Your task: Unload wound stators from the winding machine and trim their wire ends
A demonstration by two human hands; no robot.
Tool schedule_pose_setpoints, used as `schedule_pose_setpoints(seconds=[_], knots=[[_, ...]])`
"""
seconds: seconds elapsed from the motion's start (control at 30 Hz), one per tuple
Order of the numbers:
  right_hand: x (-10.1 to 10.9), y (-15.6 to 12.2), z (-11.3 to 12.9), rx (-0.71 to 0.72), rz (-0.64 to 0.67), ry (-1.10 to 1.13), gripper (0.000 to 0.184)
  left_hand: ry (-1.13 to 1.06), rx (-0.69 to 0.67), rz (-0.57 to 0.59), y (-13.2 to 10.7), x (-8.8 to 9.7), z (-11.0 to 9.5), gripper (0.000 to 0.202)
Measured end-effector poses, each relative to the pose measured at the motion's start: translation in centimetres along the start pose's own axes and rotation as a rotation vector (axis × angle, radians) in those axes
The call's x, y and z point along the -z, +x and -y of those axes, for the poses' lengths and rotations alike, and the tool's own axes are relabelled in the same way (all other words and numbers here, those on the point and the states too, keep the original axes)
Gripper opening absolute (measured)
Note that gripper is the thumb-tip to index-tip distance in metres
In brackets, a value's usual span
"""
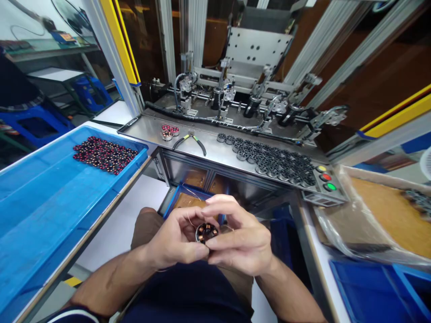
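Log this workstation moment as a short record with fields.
held item: wound stator, copper coils showing
hands: left hand and right hand both pinch it by the fingertips, above the lap
left side: blue tray holding a heap of wound coils
ahead: metal shelf bearing pliers, black bare cores and a button panel
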State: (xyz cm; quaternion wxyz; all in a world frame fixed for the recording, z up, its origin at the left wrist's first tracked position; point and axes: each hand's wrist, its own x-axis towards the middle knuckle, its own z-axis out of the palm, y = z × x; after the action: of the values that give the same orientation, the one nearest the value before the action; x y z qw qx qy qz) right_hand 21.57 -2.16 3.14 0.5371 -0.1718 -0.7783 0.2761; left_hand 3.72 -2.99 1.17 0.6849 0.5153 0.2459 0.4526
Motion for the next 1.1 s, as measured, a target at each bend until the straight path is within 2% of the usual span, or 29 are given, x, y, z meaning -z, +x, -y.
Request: schedule_pose_setpoints(seconds=[0.2, 0.37, 0.57, 0.77, 0.9, 1.0, 1.1], knots=[[-0.4, -1.7, 1.4, 0.079, -0.161, -0.346, 0.018, -0.166, -0.004, 0.067, 0.2, -0.3, -0.1, 0.036], [-1.1, -2.5, 2.0, 0.141, -0.255, -0.517, 0.016, -0.123, -0.214, 0.0, 0.1, -0.7, 0.4, 0.045], [-2.6, -2.5, 1.8, 0.058, -0.384, -0.483, 0.025, 0.051, -0.423, -0.09, 0.0, -0.9, 0.8, 0.06], [-4.4, -2.3, 1.8, -0.079, -0.505, -0.332, 0.022, 0.099, -0.528, -0.164, 0.0, -1.0, 1.0, 0.059], [-5.3, -1.9, 1.6, -0.237, -0.596, -0.22, 0.015, 0.078, -0.518, -0.216, -0.1, -1.5, 1.2, 0.057], [-5.2, -1.7, 1.3, -0.225, -0.584, -0.213, 0.014, 0.033, -0.433, -0.224, -0.2, -1.4, 1.3, 0.061], [-4.5, -1.7, 1.0, -0.185, -0.51, -0.251, 0.013, -0.012, -0.311, -0.159, -0.2, -0.7, 1.2, 0.06]])
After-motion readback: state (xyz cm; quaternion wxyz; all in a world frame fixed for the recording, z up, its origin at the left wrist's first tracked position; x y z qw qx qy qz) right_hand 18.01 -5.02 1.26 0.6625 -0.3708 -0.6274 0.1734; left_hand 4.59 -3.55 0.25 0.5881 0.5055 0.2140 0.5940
